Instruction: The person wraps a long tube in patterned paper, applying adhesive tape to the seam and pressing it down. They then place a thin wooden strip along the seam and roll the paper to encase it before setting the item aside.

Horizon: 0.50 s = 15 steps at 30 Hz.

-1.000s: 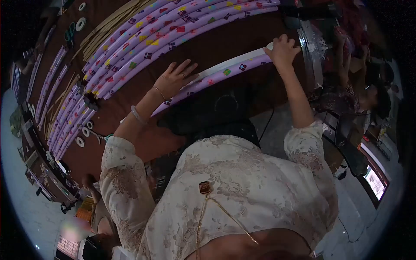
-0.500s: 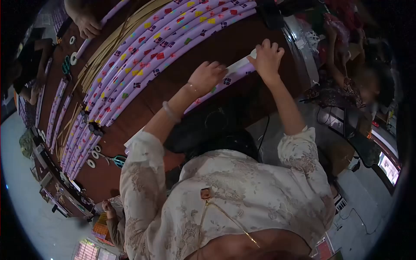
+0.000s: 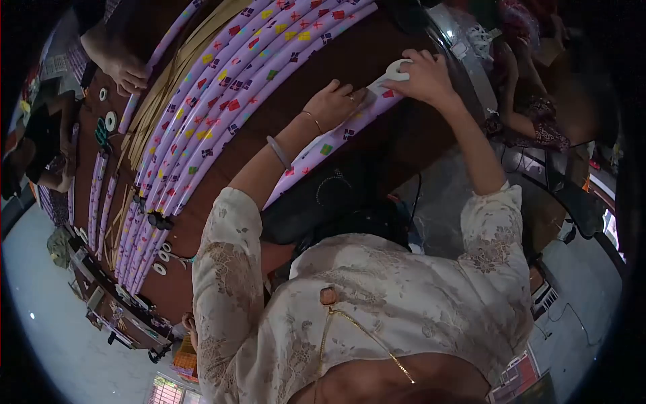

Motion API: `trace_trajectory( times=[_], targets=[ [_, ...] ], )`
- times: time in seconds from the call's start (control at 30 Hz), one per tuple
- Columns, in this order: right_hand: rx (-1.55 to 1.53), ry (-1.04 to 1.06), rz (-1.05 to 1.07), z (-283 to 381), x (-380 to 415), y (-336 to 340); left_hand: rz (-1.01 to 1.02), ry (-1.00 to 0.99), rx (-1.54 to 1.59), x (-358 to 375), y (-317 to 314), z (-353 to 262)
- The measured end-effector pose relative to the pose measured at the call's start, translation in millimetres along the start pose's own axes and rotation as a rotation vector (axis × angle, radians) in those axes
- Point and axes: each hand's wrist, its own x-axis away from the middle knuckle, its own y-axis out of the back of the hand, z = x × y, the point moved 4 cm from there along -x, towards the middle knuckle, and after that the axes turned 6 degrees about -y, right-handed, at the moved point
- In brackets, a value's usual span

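A lavender printed tube [image 3: 316,153], patterned with small gift boxes, lies slantwise along the near edge of the dark brown table. My left hand [image 3: 336,106] rests over it, fingers bent and pressed down on its upper side. Farther along to the right, my right hand [image 3: 429,77] grips a roll of white tape [image 3: 397,68] at the tube's far end. A pale strip of tape [image 3: 378,86] runs from the roll toward my left fingers. The palm side of both hands is hidden.
Several matching tubes [image 3: 235,87] lie bundled across the table, with a black tie [image 3: 159,219] round them. Beside them are brown strips [image 3: 149,124], scissors [image 3: 101,135] and tape rolls [image 3: 110,121]. Another person's hand [image 3: 126,73] holds a tube at upper left. More people sit around.
The view has shifted a little. My right hand has moved up and right, and the tape roll shows more clearly. My left hand has moved slightly along the tube toward it.
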Motion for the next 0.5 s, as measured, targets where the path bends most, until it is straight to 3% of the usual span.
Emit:
trace_trajectory(
  times=[0.2,0.33,0.5],
  targets=[
    [0.096,-0.13,-0.005,-58.1,-9.1,6.3,0.102,0.032,0.091,-3.0,-5.0,-2.3],
    [-0.015,-0.189,-0.01,-74.7,-7.3,-2.9,0.1,-0.019,0.058,-3.1,2.0,-1.0],
    [0.013,-0.16,-0.233,-73.1,-9.0,-16.6,0.18,0.048,0.141,-6.2,-2.3,-6.7]
  ],
)
